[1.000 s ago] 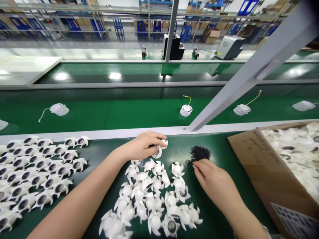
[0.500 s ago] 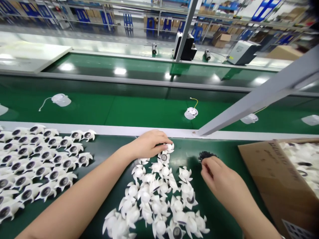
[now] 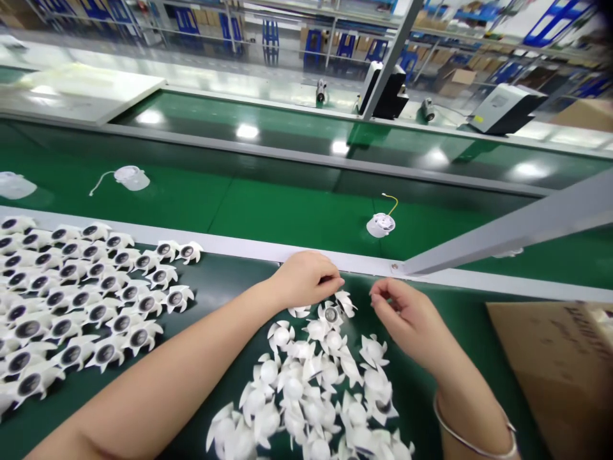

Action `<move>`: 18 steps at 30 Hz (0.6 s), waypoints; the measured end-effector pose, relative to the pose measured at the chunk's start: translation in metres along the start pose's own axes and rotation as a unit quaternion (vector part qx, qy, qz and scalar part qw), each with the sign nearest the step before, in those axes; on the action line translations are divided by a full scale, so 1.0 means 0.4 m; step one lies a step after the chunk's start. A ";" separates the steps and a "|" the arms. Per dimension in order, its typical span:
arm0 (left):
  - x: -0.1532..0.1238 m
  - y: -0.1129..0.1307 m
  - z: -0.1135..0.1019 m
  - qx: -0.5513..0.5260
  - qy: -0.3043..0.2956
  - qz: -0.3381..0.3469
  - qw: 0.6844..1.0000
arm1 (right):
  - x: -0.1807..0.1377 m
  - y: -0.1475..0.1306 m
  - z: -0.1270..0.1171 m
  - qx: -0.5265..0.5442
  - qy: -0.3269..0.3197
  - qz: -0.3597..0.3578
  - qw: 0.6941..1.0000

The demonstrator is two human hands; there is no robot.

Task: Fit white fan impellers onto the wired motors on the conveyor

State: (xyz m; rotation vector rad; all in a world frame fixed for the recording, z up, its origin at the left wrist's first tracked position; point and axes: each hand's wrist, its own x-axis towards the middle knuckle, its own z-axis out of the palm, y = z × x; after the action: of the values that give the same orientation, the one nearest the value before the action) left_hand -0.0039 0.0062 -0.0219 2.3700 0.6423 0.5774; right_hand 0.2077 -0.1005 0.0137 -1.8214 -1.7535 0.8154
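My left hand (image 3: 306, 278) sits at the far end of a heap of white plastic fan impellers (image 3: 306, 383), its fingers curled just above one impeller (image 3: 331, 314). Whatever lies between those fingers is hidden. My right hand (image 3: 402, 314) hovers to the right of that impeller, with its fingertips drawn together and nothing visible in them. A metal bangle (image 3: 472, 436) circles that wrist. Left of my left arm, several more impellers (image 3: 96, 300) lie in loose rows, their dark centres facing up.
A cardboard box (image 3: 550, 377) stands at the lower right on the dark green belt (image 3: 431, 284). Beyond a grey rail (image 3: 239, 247), white fan units (image 3: 380, 225) with wires stand on a green conveyor. A grey beam (image 3: 527, 227) crosses the right side.
The view has swung, sending the box lower right. My right hand has moved up and left, closer to my left hand. The black tangled pile has gone from sight.
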 end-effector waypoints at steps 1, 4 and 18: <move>0.000 0.000 0.003 0.002 0.011 -0.010 1.000 | -0.002 -0.002 0.008 0.001 -0.010 -0.004 1.000; -0.001 -0.002 -0.004 -0.037 0.016 -0.011 0.999 | -0.009 -0.014 0.017 0.027 -0.039 -0.012 0.999; 0.001 0.015 0.005 -0.092 -0.055 0.024 0.994 | -0.009 0.029 0.012 0.068 -0.038 0.013 0.997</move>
State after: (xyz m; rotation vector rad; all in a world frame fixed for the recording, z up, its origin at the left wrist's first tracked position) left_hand -0.0008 0.0012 -0.0192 2.2317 0.4640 0.4990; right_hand 0.2126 -0.1051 0.0024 -1.7477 -1.6808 1.0012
